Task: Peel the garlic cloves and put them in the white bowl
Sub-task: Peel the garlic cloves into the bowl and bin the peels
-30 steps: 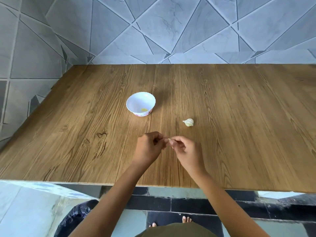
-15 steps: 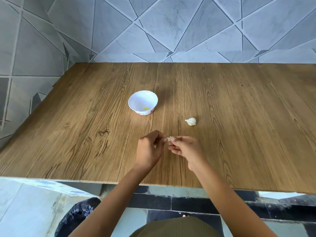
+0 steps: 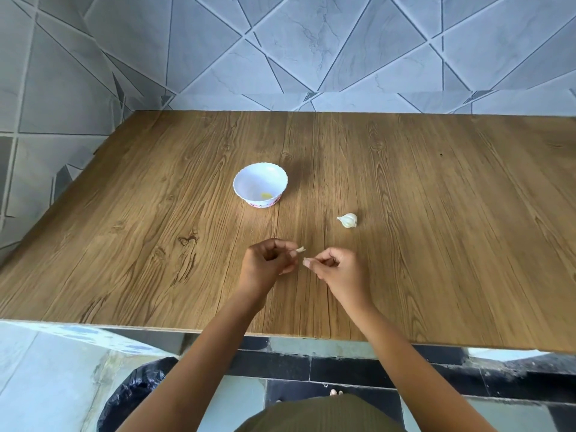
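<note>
The fingers (image 3: 285,244) of the left hand (image 3: 265,268) are curled in. Thumb and forefinger pinch a small garlic clove (image 3: 300,250) by one end, and its pale tip pokes out toward the other hand, probably so the skin is free to be picked at. The right hand (image 3: 339,271) is curled too, thumb against forefinger, just apart from the clove. Whether it nips a scrap of skin or nothing is too small to tell.

The wooden table (image 3: 436,244) is broad, flat and matt brown with strong streaky grain. A bin (image 3: 134,391) lined with a crinkly black bag stands below the table's near edge, well nearer the person than the white bowl (image 3: 246,176) and to its left, likely there for the skins.

The bowl is small, round and glossy, with a scalloped rim and a pink pattern at its foot. A yellowish bit (image 3: 265,195) lies inside it, seemingly a clove already peeled. A partial garlic head (image 3: 348,220) lies to the bowl's right and a little nearer, papery white, plump and tapering to a point. The hands work nearer still than the bowl, slightly to its right, which keeps the drop a short reach. The pinched clove is the smallest piece, dry-looking and off-white.
</note>
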Demonstrator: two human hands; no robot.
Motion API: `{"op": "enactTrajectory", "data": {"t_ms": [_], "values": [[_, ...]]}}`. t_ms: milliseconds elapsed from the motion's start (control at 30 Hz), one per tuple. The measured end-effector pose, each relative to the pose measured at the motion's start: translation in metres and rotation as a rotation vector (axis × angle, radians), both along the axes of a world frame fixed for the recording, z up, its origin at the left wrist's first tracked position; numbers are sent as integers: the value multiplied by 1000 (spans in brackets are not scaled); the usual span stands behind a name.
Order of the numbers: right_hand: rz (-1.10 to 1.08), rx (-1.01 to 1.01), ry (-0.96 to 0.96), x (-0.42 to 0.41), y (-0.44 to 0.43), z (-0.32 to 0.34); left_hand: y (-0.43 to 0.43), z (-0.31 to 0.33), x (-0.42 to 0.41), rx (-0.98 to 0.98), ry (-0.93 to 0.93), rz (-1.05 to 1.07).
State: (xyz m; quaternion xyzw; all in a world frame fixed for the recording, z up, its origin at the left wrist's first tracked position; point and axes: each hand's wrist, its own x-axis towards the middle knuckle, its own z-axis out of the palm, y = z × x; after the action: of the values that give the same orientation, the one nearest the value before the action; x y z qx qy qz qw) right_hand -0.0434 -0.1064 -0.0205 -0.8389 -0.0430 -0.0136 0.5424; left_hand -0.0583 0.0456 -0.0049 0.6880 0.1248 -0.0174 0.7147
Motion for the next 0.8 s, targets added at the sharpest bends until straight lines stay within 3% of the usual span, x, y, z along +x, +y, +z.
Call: {"op": "enactTrajectory", "data": {"t_ms": [300, 533, 600, 800], "values": [[138, 467, 367, 6, -1, 12, 10, 3, 5, -32, 37, -159], [197, 558, 470, 11, -4, 10, 12, 14, 9, 27, 63, -296], [237, 477, 377, 8, -4, 7, 12, 16, 10, -9, 132, -315], [356, 109, -275, 5, -9, 9, 10, 19, 6, -371, 425, -269]]}}
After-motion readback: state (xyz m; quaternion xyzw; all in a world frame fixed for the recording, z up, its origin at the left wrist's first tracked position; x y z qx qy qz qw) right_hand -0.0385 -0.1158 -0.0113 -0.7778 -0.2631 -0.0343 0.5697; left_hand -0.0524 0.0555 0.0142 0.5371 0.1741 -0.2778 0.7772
